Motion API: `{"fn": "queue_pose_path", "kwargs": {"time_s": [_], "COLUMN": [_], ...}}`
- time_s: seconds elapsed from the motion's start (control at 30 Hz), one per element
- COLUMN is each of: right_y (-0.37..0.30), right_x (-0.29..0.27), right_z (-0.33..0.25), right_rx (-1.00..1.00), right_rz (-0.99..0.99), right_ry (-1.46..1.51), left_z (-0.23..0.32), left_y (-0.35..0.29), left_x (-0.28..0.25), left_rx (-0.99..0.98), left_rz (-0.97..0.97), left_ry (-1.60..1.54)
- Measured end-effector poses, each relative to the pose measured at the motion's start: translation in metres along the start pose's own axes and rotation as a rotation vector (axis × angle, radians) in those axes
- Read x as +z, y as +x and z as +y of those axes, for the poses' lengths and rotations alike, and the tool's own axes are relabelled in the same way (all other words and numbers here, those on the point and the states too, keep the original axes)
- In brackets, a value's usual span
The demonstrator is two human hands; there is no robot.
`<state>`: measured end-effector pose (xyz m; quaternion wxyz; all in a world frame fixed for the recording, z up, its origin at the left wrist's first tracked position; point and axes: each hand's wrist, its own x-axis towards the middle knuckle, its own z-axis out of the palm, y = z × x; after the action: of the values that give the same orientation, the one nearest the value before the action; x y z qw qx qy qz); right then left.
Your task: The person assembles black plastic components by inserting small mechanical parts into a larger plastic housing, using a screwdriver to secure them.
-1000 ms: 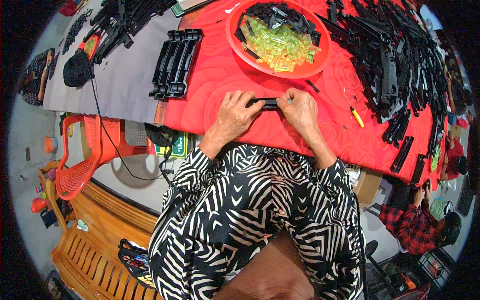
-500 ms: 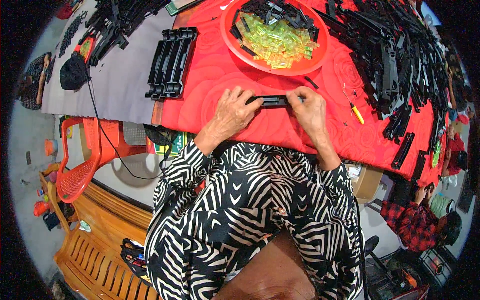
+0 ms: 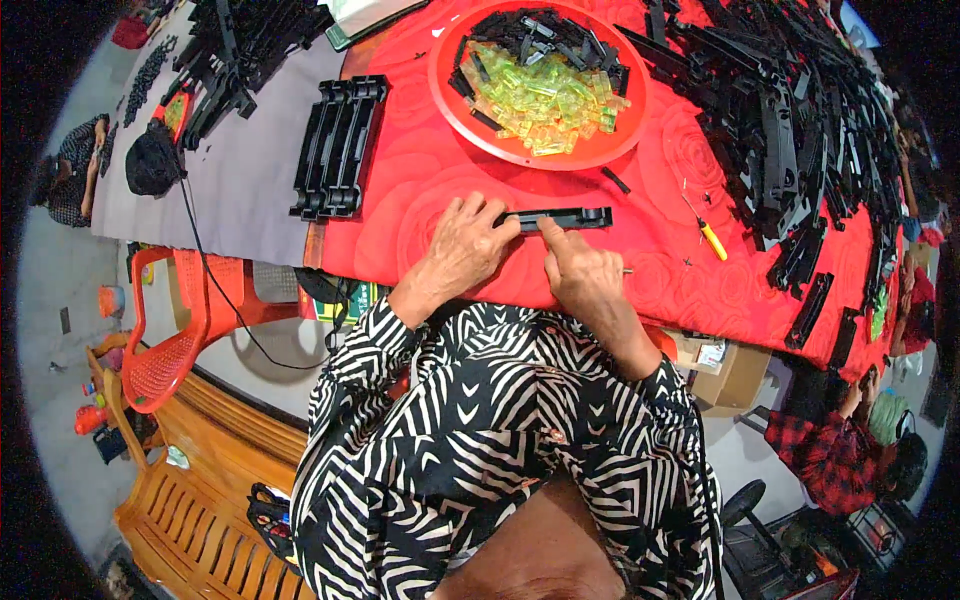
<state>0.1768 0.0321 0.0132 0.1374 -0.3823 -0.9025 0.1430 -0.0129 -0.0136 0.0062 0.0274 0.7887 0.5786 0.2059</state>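
On the red cloth in front of me lies a slim black plastic strip point(image 3: 580, 217) with a channel along it. Its left end is pinched by my left hand point(image 3: 462, 250), whose fingers cover that end. With the index finger stretched out, my right hand point(image 3: 588, 278) presses into the strip near its middle; the other fingers are curled and partly hidden. A small tip shows beside that hand, too small to name. Left of my hands, several long black plastic pieces point(image 3: 340, 150) lie side by side.
Beyond my hands stands a red basin point(image 3: 437, 85) of yellow-green clear pieces and black parts. A yellow-handled screwdriver point(image 3: 712, 240) lies to the right, before a large heap of black parts point(image 3: 770, 130). Another heap point(image 3: 225, 60) is at far left. A person in a checked shirt point(image 3: 825, 455) sits at right.
My right hand has let go of the strip's right end and moved left and nearer me, its index finger now on the strip's middle. My left hand keeps hold of the left end.
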Motion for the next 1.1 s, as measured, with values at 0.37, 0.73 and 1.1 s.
{"fn": "queue_pose_path", "kwargs": {"time_s": [0.37,0.73,1.1], "right_y": [0.009,0.046,0.055], "right_x": [0.000,-0.018,0.019], "right_z": [-0.002,0.018,0.011], "right_rx": [0.020,0.162,0.198], "right_rz": [-0.085,0.634,0.524], "right_ry": [0.038,1.640,1.454], "left_z": [0.005,0.005,0.007], "left_y": [0.004,0.006,0.007], "left_x": [0.002,0.000,-0.002], "left_rx": [-0.011,-0.032,-0.035], "left_rz": [-0.068,-0.094,-0.103], "left_ry": [-0.028,-0.036,-0.019]}}
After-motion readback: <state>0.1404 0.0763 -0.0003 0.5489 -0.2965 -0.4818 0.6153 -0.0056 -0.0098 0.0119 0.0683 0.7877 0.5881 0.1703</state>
